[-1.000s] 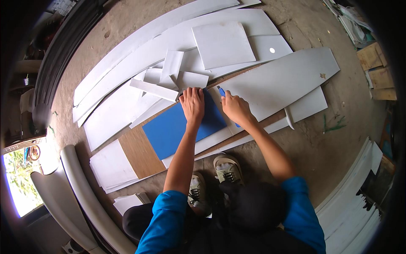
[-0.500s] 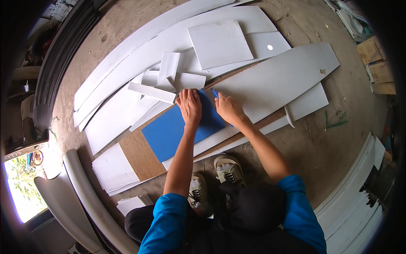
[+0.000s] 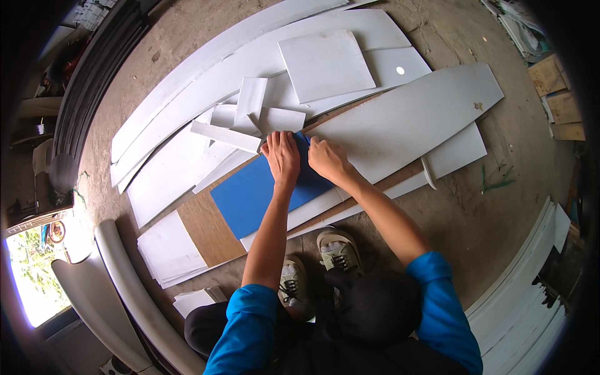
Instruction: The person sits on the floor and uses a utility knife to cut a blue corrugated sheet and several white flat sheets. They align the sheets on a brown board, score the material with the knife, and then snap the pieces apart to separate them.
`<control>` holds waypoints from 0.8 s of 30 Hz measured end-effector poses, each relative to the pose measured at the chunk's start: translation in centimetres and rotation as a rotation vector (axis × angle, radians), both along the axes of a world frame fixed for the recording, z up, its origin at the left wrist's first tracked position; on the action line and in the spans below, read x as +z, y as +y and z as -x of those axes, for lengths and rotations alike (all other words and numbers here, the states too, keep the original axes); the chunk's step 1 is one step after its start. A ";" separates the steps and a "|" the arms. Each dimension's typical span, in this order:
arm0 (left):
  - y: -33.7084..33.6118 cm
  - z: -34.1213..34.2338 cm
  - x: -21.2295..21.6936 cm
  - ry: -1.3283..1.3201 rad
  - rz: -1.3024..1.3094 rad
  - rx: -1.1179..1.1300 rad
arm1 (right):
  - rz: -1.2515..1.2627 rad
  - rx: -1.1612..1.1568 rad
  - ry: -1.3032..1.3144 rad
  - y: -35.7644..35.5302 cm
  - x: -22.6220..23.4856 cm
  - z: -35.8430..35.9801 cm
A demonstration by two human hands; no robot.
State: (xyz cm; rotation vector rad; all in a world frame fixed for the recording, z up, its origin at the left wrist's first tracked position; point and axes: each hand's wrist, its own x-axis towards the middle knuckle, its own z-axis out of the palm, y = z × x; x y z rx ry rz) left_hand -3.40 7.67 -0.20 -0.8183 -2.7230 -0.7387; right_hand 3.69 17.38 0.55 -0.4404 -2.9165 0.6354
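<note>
A blue rectangular sheet (image 3: pixel 247 197) lies across a brown board and white panels on the floor. My left hand (image 3: pixel 283 159) presses on it near its far edge, fingers bent and close together. Just to the right, my right hand (image 3: pixel 329 160) is closed at the far right corner of the sheet. Between its thumb and fingers is a small blue object (image 3: pixel 307 140), mostly hidden by the hand, so its kind is unclear. Under the right forearm runs the sheet's right edge. Beyond my left fingertips lies a narrow white strip (image 3: pixel 225 136).
Long white panels (image 3: pixel 425 103) overlap on the concrete floor. A square white panel (image 3: pixel 328 65) and several small offcuts rest on them. Curved grey-white pieces (image 3: pixel 134 290) stand at left, and stacked white strips (image 3: pixel 519 275) lie at right. My shoes (image 3: pixel 337 250) are close to the panels' near edge.
My right hand has moved slightly left and farther away, closer to my left hand. The small blue object moved with it. My left hand and the blue sheet stay practically in place.
</note>
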 end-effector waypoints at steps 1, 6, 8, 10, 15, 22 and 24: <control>0.0 0.0 0.0 -0.009 0.018 0.007 | -0.022 0.017 -0.017 0.1 0.0 0.1; 0.1 -0.2 -0.2 0.044 0.071 0.036 | -0.049 0.062 -0.115 0.6 -0.1 -0.1; 0.0 0.0 -0.2 0.074 0.088 0.048 | -0.013 0.064 -0.158 0.5 -0.3 -1.4; 0.0 -0.1 -0.2 0.068 0.108 0.055 | 0.025 0.076 -0.212 0.3 -0.1 -3.2; 0.2 -0.2 -0.1 0.096 0.082 0.049 | 0.078 0.074 -0.288 0.1 0.7 -5.8; -1.5 0.1 0.8 0.019 0.059 0.008 | 0.225 -0.122 -0.365 0.2 4.8 -8.5; -3.6 0.3 1.4 0.046 0.103 0.000 | 0.287 -0.207 -0.279 1.2 4.0 -10.5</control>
